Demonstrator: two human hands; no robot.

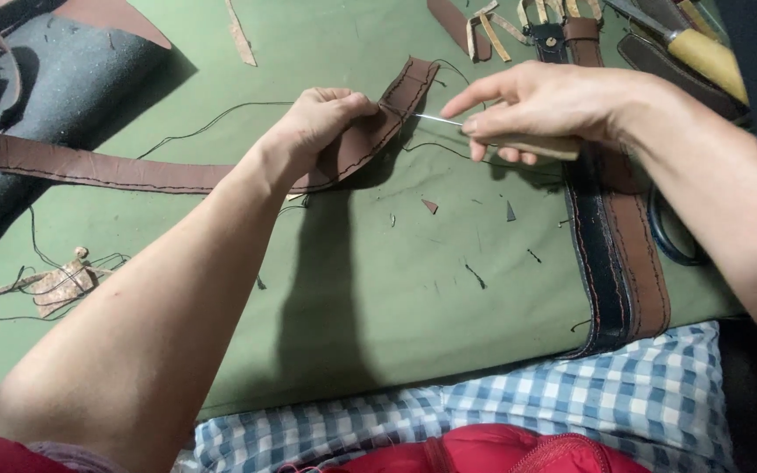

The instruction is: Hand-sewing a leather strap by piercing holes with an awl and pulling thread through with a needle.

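Observation:
A long brown leather strap (107, 168) with a line of dark stitching lies across the green cloth and curves upward at its right end. My left hand (321, 123) pinches that raised end between thumb and fingers. My right hand (541, 105) grips a wooden-handled awl (532, 145), whose thin metal point reaches left to the strap beside my left fingers. Black thread (212, 123) trails from the strap over the cloth.
A dark grey felt sheet (63, 79) covers the back left. Stitched brown and black straps (624, 263) run down the right side. Leather scraps with thread (59, 285) lie at the left, tools with a pale handle (707, 57) at the top right. A checked cloth (571, 403) lies nearest me.

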